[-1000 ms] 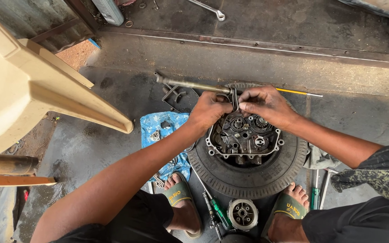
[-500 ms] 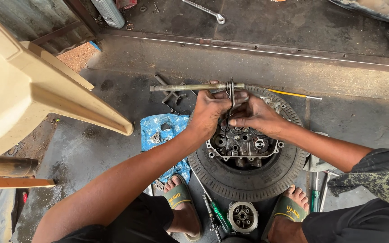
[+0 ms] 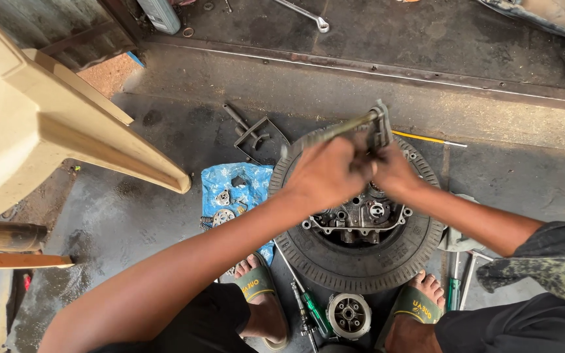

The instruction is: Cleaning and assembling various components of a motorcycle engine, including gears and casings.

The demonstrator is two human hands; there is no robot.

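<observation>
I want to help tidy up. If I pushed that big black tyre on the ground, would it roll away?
Probably not: the tyre lies flat on the concrete floor, so it would likely slide, not roll. It looks heavy, since a metal engine part sits in its middle. The treaded rubber would likely grip the damp floor.

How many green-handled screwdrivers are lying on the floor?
2: one green-handled screwdriver lies between the feet, left of the round clutch part; another lies right of the tyre. Others may be hidden.
</observation>
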